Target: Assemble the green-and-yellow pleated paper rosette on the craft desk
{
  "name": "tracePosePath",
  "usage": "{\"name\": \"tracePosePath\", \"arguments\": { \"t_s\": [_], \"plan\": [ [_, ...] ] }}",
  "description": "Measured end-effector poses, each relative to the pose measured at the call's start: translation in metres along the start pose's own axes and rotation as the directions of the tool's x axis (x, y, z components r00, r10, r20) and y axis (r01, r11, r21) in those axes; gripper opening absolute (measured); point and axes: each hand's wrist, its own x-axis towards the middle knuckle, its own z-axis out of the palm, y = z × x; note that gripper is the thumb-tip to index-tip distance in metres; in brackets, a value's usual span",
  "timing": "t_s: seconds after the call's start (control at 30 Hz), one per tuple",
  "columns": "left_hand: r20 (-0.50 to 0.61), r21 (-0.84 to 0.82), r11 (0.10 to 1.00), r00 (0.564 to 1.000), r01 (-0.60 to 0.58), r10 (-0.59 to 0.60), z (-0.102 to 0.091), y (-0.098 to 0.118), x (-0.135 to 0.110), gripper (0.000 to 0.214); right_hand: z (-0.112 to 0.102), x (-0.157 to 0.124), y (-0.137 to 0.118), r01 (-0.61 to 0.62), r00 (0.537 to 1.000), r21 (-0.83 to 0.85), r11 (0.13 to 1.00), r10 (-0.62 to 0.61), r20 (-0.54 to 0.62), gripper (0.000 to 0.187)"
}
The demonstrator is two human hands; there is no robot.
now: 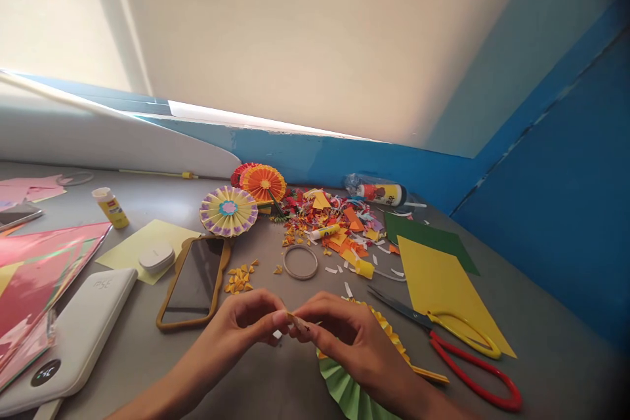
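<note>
Over the bench (pixel 275 380), left hand (pixel 241 325) and right hand (pixel 344 336) pinch one paper scrap (pixel 296 321). Rosettes (pixel 228 210) look done; the fan (pixel 350 392) seems half-made.

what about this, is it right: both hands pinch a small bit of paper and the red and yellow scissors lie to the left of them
The left hand and right hand do pinch a bit of paper, but the scissors lie to their right, not left, partly on the yellow sheet, as the head view shows.
</note>
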Motion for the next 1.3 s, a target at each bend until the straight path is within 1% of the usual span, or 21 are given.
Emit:
{"name": "tracePosePath", "arguments": {
  "t_s": [0.1,0.23,0.3,0.37,0.47,0.53,0.63,0.7,0.73,0.77,0.8,0.83,0.87,0.9,0.93,0.97,1.0,1.07,1.17,1.23,1.3],
  "plan": [
    [-0.003,-0.01,1.0,1.0,0.017,-0.017,0.0,0.0,0.002,0.027,-0.003,0.001,-0.003,-0.027,1.0,0.011,1.0,0.027,0.009,0.019],
    [-0.033,0.067,0.997,0.999,-0.028,0.031,0.0,-0.001,0.002,0.02,-0.004,0.001,-0.01,-0.026,0.999,-0.113,0.993,0.029,0.022,0.015],
    [-0.015,0.063,0.997,0.999,-0.042,0.044,0.0,-0.003,0.002,0.018,-0.004,0.001,-0.011,-0.02,0.999,-0.156,0.988,0.024,0.025,0.014],
    [0.009,0.001,1.0,1.0,-0.021,0.021,0.001,-0.005,0.002,0.018,-0.003,0.001,-0.009,-0.011,1.0,-0.136,0.991,0.012,0.009,0.014],
    [0.015,-0.113,0.993,0.999,0.034,-0.032,0.002,-0.007,0.003,0.019,-0.001,0.0,-0.001,0.007,1.0,-0.037,0.999,-0.008,-0.029,0.018],
    [0.011,-0.152,0.986,0.998,0.062,-0.061,0.002,-0.007,0.002,0.018,0.002,0.0,0.003,0.029,0.999,-0.037,0.999,-0.031,-0.04,0.018],
    [0.028,-0.155,0.985,0.997,0.071,-0.067,0.002,-0.006,0.002,0.018,0.004,0.0,0.006,0.073,0.995,-0.166,0.983,-0.084,-0.061,0.016],
    [0.044,-0.106,0.993,0.998,0.047,-0.043,0.0,-0.007,0.002,0.019,0.004,0.0,0.008,0.123,0.987,-0.267,0.956,-0.146,-0.068,0.017],
    [0.036,-0.042,0.999,0.999,0.017,-0.015,-0.002,-0.008,0.002,0.019,0.002,0.0,0.009,0.158,0.981,-0.318,0.935,-0.186,-0.06,0.02],
    [0.013,0.065,0.998,1.0,-0.023,0.023,-0.004,-0.008,0.002,0.019,0.0,0.0,0.011,0.209,0.969,-0.382,0.9,-0.242,-0.041,0.023],
    [-0.022,0.212,0.975,0.997,-0.064,0.07,-0.007,-0.01,0.003,0.023,-0.002,0.001,0.013,0.261,0.955,-0.456,0.851,-0.298,-0.009,0.025],
    [-0.058,0.381,0.92,0.991,-0.092,0.123,-0.01,-0.011,0.004,0.03,-0.005,0.001,0.015,0.34,0.925,-0.545,0.766,-0.378,0.046,0.029],
    [-0.086,0.546,0.832,0.981,-0.102,0.177,-0.013,-0.014,0.005,0.04,-0.007,0.002,0.017,0.424,0.879,-0.648,0.632,-0.46,0.126,0.031],
    [-0.09,0.675,0.731,0.972,-0.099,0.215,-0.016,-0.017,0.006,0.05,-0.009,0.003,0.018,0.485,0.841,-0.722,0.494,-0.49,0.23,0.029],
    [-0.08,0.759,0.645,0.969,-0.093,0.234,-0.018,-0.02,0.007,0.057,-0.01,0.005,0.02,0.517,0.826,-0.757,0.4,-0.467,0.318,0.027],
    [-0.045,0.801,0.589,0.971,-0.106,0.236,-0.02,-0.023,0.008,0.059,-0.01,0.006,0.02,0.544,0.81,-0.774,0.325,-0.444,0.383,0.025],
    [-0.007,0.819,0.559,0.973,-0.127,0.231,-0.022,-0.027,0.009,0.058,-0.01,0.007,0.021,0.559,0.804,-0.781,0.278,-0.413,0.428,0.024],
    [0.035,0.826,0.542,0.974,-0.154,0.223,-0.024,-0.032,0.01,0.051,-0.007,0.009,0.02,0.57,0.801,-0.788,0.233,-0.37,0.47,0.022],
    [0.048,0.812,0.558,0.973,-0.17,0.226,-0.024,-0.034,0.01,0.044,-0.003,0.011,0.019,0.564,0.81,-0.799,0.21,-0.332,0.484,0.021],
    [0.045,0.765,0.619,0.973,-0.178,0.225,-0.023,-0.034,0.009,0.045,-0.002,0.012,0.019,0.566,0.809,-0.798,0.207,-0.326,0.489,0.021],
    [0.029,0.685,0.707,0.977,-0.175,0.213,-0.02,-0.032,0.008,0.045,-0.002,0.012,0.02,0.574,0.802,-0.795,0.199,-0.335,0.495,0.021]
  ]
}}
